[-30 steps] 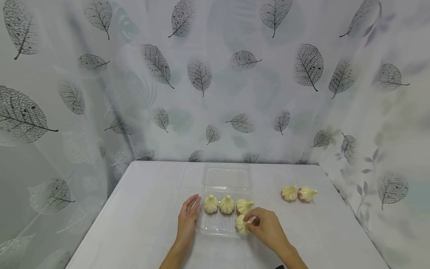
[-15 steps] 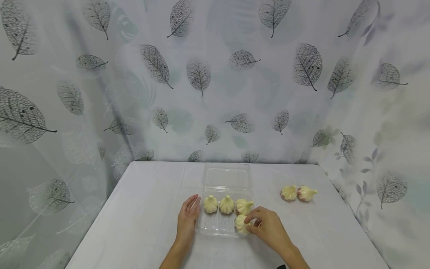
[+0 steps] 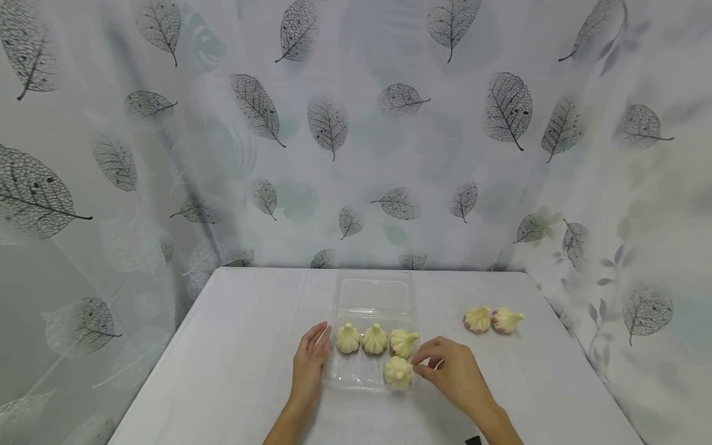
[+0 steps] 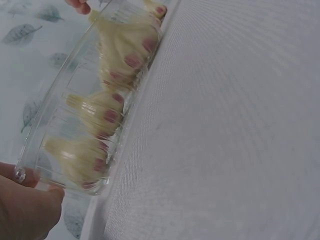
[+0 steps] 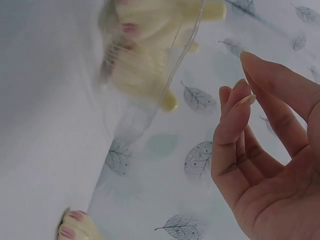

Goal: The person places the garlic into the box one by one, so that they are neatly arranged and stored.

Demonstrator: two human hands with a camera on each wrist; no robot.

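while a person's left hand (image 3: pixel 310 358) lies along the side of a clear, rectangular plastic box (image 3: pixel 358 374), its fingers fairly straight and touching the wall, the bare right hand (image 3: pixel 452 371) hangs just off the opposite edge. the right thumb and fingertips are bent toward one another with a gap between them and nothing in their hold (the right wrist view shows bare space there).

just beside those fingertips, a round, cream-yellow garlic bulb (image 3: pixel 398 372) sits inside the box at its near right corner, stem up. behind it runs a row of three pale yellow, ribbed garlic bulbs: the left bulb (image 3: pixel 348 339) and the middle bulb (image 3: pixel 375 339) stand with stems up, while the right bulb (image 3: pixel 403 342) tilts its stem to the right. seen from the left wrist, reddish-pink patches mark their lower parts through the plastic.

the box's transparent, shallow lid (image 3: pixel 375 293) is folded back, away from the person, on a white, cloth-covered table (image 3: pixel 250 321). to the right, well apart from the box, two more yellow garlic bulbs with reddish bases (image 3: pixel 506 320) lie side by side. a pale curtain printed with dark, lacy leaves (image 3: pixel 356 142) hangs behind.
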